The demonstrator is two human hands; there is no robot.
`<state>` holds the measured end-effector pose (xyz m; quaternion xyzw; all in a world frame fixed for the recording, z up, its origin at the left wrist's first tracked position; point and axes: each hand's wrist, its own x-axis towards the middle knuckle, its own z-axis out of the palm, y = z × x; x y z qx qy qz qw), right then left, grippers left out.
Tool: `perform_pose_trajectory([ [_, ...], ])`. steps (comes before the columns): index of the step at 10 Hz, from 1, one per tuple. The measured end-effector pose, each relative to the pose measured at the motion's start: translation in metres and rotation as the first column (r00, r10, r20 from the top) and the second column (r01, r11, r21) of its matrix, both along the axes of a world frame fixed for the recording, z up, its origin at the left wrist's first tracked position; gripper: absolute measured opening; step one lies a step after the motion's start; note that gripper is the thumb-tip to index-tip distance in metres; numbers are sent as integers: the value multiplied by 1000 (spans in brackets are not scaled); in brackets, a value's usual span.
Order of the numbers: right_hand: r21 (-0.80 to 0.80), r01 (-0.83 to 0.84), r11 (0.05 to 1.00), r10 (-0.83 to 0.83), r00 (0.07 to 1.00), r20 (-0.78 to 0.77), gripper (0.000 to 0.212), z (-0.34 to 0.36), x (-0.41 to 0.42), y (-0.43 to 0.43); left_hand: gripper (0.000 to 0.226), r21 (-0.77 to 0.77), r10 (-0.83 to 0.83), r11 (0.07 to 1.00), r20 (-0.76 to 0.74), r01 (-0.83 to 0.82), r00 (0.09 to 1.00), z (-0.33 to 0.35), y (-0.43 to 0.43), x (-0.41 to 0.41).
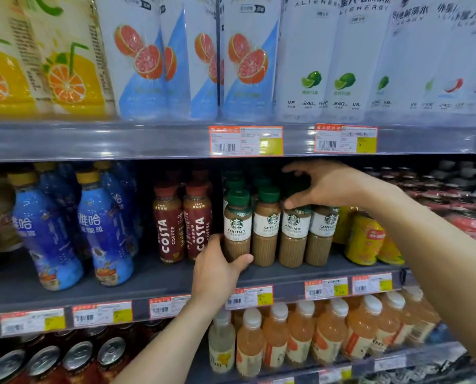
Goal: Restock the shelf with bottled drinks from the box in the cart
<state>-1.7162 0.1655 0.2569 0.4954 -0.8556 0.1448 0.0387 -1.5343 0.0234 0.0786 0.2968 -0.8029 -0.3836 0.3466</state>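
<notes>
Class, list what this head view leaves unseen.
In the head view:
The cart and box: beyond the edges.
Cap of the third latte bottle: covered by the right hand; grip unclear.
Base of the first latte bottle: covered by the left hand gripping it.
Print on price tags: small, blurred.

Four green-capped latte bottles [264, 228] of tan coffee stand upright in a row, set back from the front edge of the middle shelf [148, 278], more ranked behind.
</notes>
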Motion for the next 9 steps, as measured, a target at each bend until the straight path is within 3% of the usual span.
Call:
perform_pose_trajectory([
  [2,82,130,988,-125,990,-66,85,-12,-20,44,54,0,-13,1000,10,13,1000,0,0,1],
  [4,31,111,993,-108,990,-86,77,-32,-30,45,54,-1,-9,1000,41,9,999,1,1,1],
  [5,16,115,993,-113,991,-75,85,-37,-32,46,61,21,-15,1000,51,14,999,3,-1,4],
  [6,-62,149,987,-154,984,-91,92,-35,-28,52,76,27,23,999,66,-24,998,2,-4,11],
  [7,-206,122,971,-163,967,-193,83,-35,-8,53,77,4,60,998,62,-60,996,0,-7,26],
  [8,-398,10,917,-119,961,-251,62,-32,24,50,60,-51,109,993,42,-106,993,2,-12,46],
  [9,-469,-103,877,22,985,-174,41,-51,65,34,40,-81,166,983,-5,-166,986,5,-18,69],
])
